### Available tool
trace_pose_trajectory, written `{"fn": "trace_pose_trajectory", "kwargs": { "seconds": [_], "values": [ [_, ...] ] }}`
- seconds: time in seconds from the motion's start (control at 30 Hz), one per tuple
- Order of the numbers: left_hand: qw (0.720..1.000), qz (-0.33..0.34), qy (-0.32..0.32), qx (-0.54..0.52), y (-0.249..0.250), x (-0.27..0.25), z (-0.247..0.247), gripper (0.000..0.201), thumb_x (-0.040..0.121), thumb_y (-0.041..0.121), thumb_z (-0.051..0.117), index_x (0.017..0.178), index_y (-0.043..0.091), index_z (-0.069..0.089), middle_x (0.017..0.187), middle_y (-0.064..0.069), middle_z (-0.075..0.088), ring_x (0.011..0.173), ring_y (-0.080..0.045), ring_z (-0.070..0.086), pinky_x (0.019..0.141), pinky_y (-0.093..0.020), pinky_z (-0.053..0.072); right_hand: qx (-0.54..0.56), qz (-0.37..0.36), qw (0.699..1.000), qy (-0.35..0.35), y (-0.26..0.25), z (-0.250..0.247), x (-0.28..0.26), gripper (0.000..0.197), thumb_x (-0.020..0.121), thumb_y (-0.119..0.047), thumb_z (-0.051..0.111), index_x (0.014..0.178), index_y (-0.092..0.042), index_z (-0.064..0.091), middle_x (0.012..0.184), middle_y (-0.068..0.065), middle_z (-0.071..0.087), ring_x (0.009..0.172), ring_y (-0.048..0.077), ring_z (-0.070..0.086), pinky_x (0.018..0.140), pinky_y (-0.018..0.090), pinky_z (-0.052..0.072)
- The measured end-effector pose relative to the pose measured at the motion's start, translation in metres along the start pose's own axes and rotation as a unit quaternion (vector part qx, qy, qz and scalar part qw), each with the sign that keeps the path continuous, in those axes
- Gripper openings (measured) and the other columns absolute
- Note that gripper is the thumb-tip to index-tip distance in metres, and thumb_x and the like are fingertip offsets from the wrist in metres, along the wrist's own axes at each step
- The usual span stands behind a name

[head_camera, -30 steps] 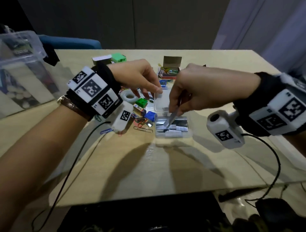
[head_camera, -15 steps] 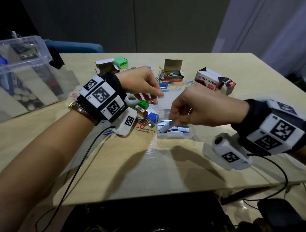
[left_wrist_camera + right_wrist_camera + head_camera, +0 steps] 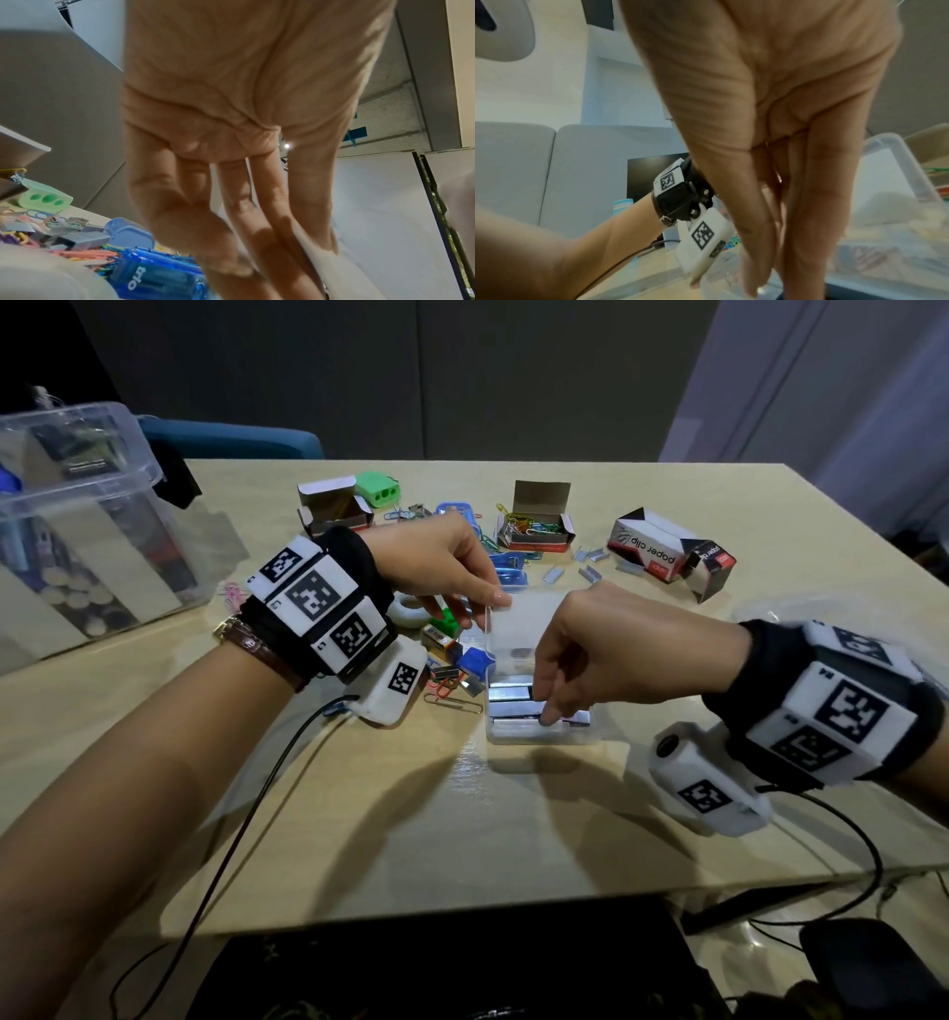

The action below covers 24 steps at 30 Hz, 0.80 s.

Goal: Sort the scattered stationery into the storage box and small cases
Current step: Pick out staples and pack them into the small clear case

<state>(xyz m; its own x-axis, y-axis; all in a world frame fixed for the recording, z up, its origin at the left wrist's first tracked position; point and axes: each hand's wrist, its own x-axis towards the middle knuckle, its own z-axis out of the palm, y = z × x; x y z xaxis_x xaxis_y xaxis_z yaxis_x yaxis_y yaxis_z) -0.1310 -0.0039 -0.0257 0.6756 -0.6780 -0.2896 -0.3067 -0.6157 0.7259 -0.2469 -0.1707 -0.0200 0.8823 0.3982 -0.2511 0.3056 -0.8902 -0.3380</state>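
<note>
We use the small clear case (image 3: 539,726) as landmark; it sits on the table (image 3: 411,814) at mid-front, lid (image 3: 524,618) stood open.

Right hand (image 3: 606,654) is over the case's near half, fingers pointed down into it, tips on the staple strips (image 3: 508,694) stacked inside. A second ago it held one strip tilted above the stack; half a second ago the strip was lower. Now nothing shows between the fingers, so the strip looks delivered. The right wrist view is blurred at the tips, so whether they still pinch it or just press it flat we cannot tell.

Left hand (image 3: 447,567) is at the case's far-left edge, thumb and forefinger pinched on the raised lid, same as before.

Left of the case: loose paper clips (image 3: 452,701), a blue binder clip (image 3: 475,660), tape roll (image 3: 411,611).

Beyond the case: loose staple strips (image 3: 590,557) not yet sorted, an open box of coloured clips (image 3: 534,531), paper clip boxes (image 3: 652,549) to the far right.

Far left: the big storage box (image 3: 77,505).

Meaning: one more strip in, staples not finished, lid should remain open.
</note>
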Motion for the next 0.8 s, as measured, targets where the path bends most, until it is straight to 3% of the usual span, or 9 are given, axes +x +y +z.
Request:
{"fn": "trace_pose_trajectory", "kwargs": {
  "seconds": [0.13,0.27,0.37,0.67,0.8],
  "values": [
    [1.0,0.01,0.006,-0.006,-0.0008,0.0004,0.0001,0.022,0.089,0.026,0.063,0.091,0.006,0.072,0.077,0.0,0.073,0.065,-0.008,0.067,0.055,-0.017,0.052,-0.016,0.01,1.0,0.002,0.0053,-0.0052,-0.0003,0.01,0.085,-0.018,0.073,0.075,-0.017,0.076,0.062,-0.009,0.071,0.056,-0.003,0.063,0.053,0.007,0.043],
    [1.0,0.007,0.016,-0.026,-0.0018,0.0028,0.0025,0.021,0.091,0.019,0.062,0.092,0.0,0.071,0.082,-0.012,0.074,0.069,-0.014,0.069,0.065,-0.024,0.059,-0.004,0.022,0.999,-0.029,0.0039,-0.0017,0.0015,0.006,0.085,-0.017,0.072,0.08,-0.018,0.075,0.068,-0.009,0.073,0.065,-0.002,0.066,0.07,0.02,0.054],
    [0.999,0.0,0.02,-0.044,-0.0011,0.0034,0.0041,0.02,0.091,0.016,0.062,0.092,-0.002,0.069,0.086,-0.02,0.073,0.068,-0.016,0.07,0.063,-0.022,0.059,0.009,0.024,0.999,-0.03,0.0025,0.0026,0.0039,0.005,0.083,-0.015,0.073,0.086,-0.019,0.074,0.072,-0.007,0.074,0.067,0.0,0.067,0.076,0.026,0.055],
    [0.997,-0.02,0.02,-0.07,-0.0017,0.0038,0.0046,0.019,0.092,0.012,0.061,0.095,-0.006,0.067,0.085,-0.023,0.072,0.063,-0.017,0.071,0.059,-0.022,0.059,0.014,0.045,0.999,-0.014,0.0073,0.0013,0.0045,0.009,0.083,-0.012,0.074,0.083,-0.018,0.068,0.071,-0.007,0.073,0.066,0.0,0.067,0.078,0.033,0.057],
    [0.997,-0.024,0.026,-0.073,-0.0026,0.0044,0.0053,0.02,0.091,0.012,0.062,0.094,-0.007,0.067,0.075,-0.017,0.073,0.062,-0.017,0.071,0.059,-0.023,0.059,0.018,0.038,0.999,-0.012,0.0051,0.0045,0.0068,0.009,0.082,-0.01,0.074,0.084,-0.016,0.068,0.073,-0.003,0.074,0.067,0.004,0.069,0.077,0.034,0.057]
  ]
}}
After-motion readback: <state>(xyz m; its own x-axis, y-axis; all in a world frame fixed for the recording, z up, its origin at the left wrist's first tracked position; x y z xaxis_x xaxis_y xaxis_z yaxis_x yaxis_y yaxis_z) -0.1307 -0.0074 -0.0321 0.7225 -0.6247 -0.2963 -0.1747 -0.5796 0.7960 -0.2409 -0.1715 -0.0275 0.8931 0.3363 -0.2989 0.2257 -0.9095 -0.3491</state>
